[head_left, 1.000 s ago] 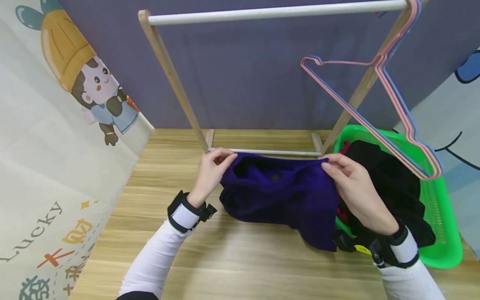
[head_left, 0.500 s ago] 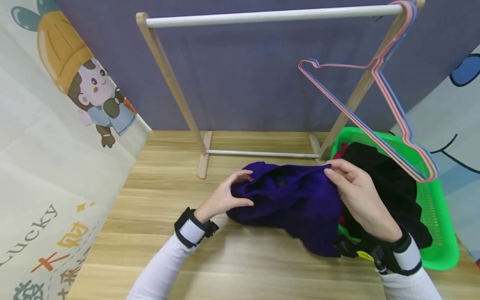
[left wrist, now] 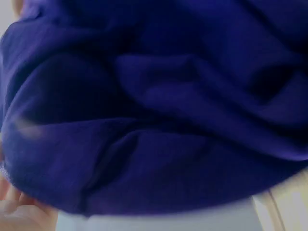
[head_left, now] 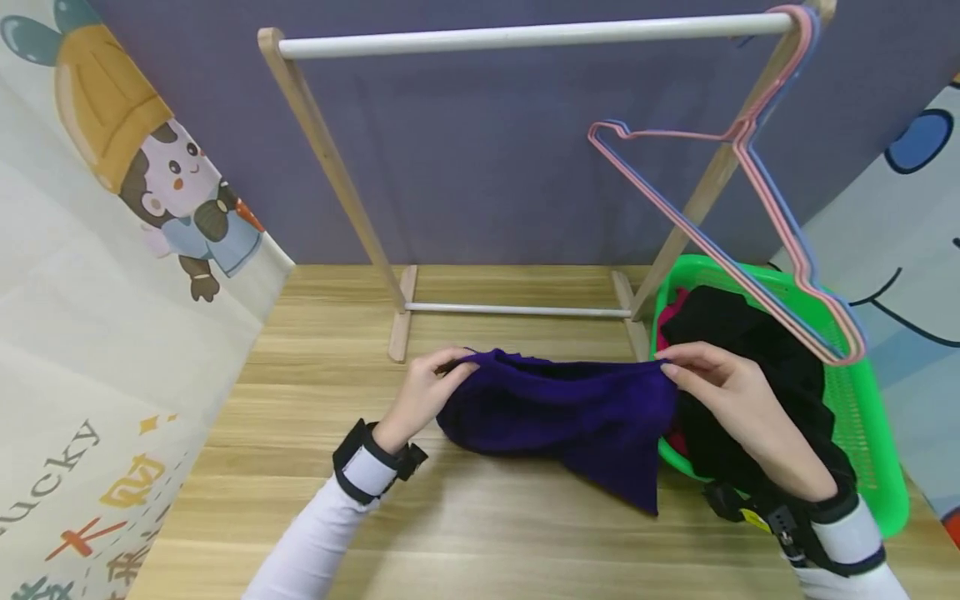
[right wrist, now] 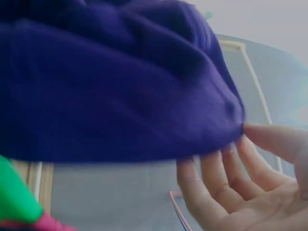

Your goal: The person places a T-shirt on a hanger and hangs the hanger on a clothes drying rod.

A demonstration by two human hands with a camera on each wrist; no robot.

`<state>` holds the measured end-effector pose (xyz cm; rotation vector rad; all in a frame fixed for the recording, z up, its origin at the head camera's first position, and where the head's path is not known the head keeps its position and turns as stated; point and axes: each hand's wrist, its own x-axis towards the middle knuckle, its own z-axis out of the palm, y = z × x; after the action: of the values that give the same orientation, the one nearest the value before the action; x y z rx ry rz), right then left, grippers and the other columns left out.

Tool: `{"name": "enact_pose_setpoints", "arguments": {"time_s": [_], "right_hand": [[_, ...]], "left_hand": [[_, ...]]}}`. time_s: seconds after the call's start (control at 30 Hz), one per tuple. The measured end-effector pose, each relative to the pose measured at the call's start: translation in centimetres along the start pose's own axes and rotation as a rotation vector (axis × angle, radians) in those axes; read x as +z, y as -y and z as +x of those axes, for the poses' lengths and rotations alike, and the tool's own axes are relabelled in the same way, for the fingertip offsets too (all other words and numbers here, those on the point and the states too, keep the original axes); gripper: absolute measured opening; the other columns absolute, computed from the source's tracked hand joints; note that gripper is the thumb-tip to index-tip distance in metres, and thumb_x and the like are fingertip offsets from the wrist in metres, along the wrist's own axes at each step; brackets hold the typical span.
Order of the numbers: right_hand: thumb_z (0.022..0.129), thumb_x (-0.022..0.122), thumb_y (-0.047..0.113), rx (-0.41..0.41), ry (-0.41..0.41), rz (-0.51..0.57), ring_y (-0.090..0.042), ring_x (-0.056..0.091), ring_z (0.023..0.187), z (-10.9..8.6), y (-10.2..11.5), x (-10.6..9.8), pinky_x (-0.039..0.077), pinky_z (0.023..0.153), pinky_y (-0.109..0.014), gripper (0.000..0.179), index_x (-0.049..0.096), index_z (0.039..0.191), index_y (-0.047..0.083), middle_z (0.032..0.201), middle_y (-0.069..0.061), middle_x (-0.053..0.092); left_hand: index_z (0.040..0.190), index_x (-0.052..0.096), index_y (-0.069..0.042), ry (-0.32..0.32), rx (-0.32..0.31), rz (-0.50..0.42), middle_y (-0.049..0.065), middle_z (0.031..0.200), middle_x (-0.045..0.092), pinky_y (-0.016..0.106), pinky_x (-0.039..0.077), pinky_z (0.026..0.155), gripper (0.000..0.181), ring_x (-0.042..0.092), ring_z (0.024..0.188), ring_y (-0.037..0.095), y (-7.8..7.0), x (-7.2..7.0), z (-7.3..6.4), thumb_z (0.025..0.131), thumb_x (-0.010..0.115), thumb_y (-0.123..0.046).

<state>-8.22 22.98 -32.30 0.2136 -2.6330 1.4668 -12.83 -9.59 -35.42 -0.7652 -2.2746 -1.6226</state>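
A dark purple garment (head_left: 555, 408) is stretched between both hands over the wooden table in the head view. My left hand (head_left: 426, 388) pinches its upper left corner, thumb against fingers. At the upper right corner, my right hand (head_left: 731, 400) pinches the edge. The garment's body hangs in folds, and one pointed end drops toward the right. In the left wrist view the purple cloth (left wrist: 154, 134) fills most of the picture and largely hides the hand. The right wrist view shows the thumb and fingers (right wrist: 269, 137) at the cloth's edge.
A wooden rack with a white top rail (head_left: 525, 35) stands behind the garment. Pink and blue hangers (head_left: 738, 137) hang at its right end. To the right, a green basket (head_left: 888, 467) holds black clothing (head_left: 787, 392) and a red piece (head_left: 670, 321).
The left hand loosened from the garment's left side, opened, then pinched its upper left corner again. Both hands and the garment have moved lower in the view, and the top edge is straighter.
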Motion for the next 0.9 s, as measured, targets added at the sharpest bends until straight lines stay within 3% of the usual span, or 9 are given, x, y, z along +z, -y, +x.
{"name": "enact_pose_setpoints", "arguments": {"time_s": [0.13,0.23,0.3,0.37,0.43,0.53,0.7,0.9], "right_hand": [[0.086,0.054,0.002,-0.153,-0.056,-0.027,-0.002,0.06,0.081,0.3,0.6,-1.1,0.045,0.071,-0.011,0.018,0.06,0.103,-0.001,0.091,0.008,0.063],[0.083,0.055,-0.004,-0.276,-0.215,-0.106,0.004,0.058,0.082,0.7,1.4,-2.6,0.042,0.072,-0.006,0.019,0.06,0.102,-0.004,0.092,0.013,0.061],[0.082,0.056,-0.005,-0.345,-0.343,-0.228,0.012,0.053,0.085,1.0,1.9,-3.7,0.037,0.075,-0.003,0.018,0.061,0.1,-0.006,0.093,0.009,0.061],[0.082,0.057,-0.003,-0.376,-0.464,-0.386,0.002,0.056,0.086,1.4,2.5,-4.6,0.031,0.078,-0.001,0.017,0.061,0.099,-0.007,0.092,-0.002,0.062],[0.082,0.056,-0.003,-0.393,-0.543,-0.538,-0.013,0.057,0.085,1.8,2.7,-5.4,0.031,0.076,-0.006,0.018,0.06,0.099,-0.009,0.092,-0.016,0.061],[0.082,0.055,-0.006,-0.374,-0.565,-0.66,-0.04,0.05,0.078,2.3,2.7,-6.1,0.036,0.07,-0.026,0.02,0.057,0.1,-0.013,0.092,-0.029,0.055],[0.081,0.055,-0.006,-0.291,-0.526,-0.691,-0.042,0.049,0.077,2.9,2.0,-6.7,0.035,0.064,-0.048,0.023,0.055,0.102,-0.015,0.093,-0.031,0.052],[0.081,0.057,-0.003,-0.218,-0.473,-0.703,-0.042,0.048,0.077,3.7,1.3,-7.3,0.034,0.062,-0.052,0.026,0.053,0.103,-0.015,0.09,-0.031,0.051]], "left_hand": [[0.082,0.064,0.009,0.051,0.073,0.021,0.018,0.079,0.064,0.026,0.049,0.07,0.008,0.061,0.075,0.023,-0.5,-0.3,0.2,0.074,0.063,0.01],[0.081,0.066,0.006,0.101,0.111,0.044,0.014,0.079,0.065,0.026,0.048,0.071,0.009,0.061,0.076,0.021,-0.4,-0.3,0.0,0.072,0.066,0.008],[0.082,0.067,0.004,0.125,0.107,0.054,0.012,0.08,0.065,0.027,0.048,0.073,0.01,0.061,0.078,0.02,0.3,-0.1,-0.2,0.072,0.067,0.006],[0.083,0.068,0.001,0.135,0.094,0.06,0.009,0.082,0.066,0.027,0.047,0.078,0.01,0.061,0.081,0.019,1.1,0.0,-0.5,0.073,0.068,0.002],[0.083,0.069,-0.001,0.136,0.086,0.064,0.008,0.083,0.066,0.027,0.046,0.079,0.01,0.061,0.083,0.019,2.0,0.1,-0.7,0.073,0.069,-0.001],[0.084,0.069,-0.004,0.133,0.09,0.073,0.004,0.084,0.067,0.027,0.046,0.081,0.01,0.06,0.085,0.016,2.7,0.1,-1.0,0.074,0.07,-0.006],[0.085,0.07,-0.005,0.127,0.106,0.074,0.002,0.084,0.066,0.026,0.046,0.079,0.01,0.059,0.083,0.013,3.0,-0.1,-1.3,0.076,0.069,-0.01],[0.083,0.07,-0.006,0.136,0.033,0.074,0.002,0.083,0.067,0.026,0.046,0.079,0.01,0.06,0.083,0.013,3.0,-0.3,-1.7,0.074,0.07,-0.008]]}}
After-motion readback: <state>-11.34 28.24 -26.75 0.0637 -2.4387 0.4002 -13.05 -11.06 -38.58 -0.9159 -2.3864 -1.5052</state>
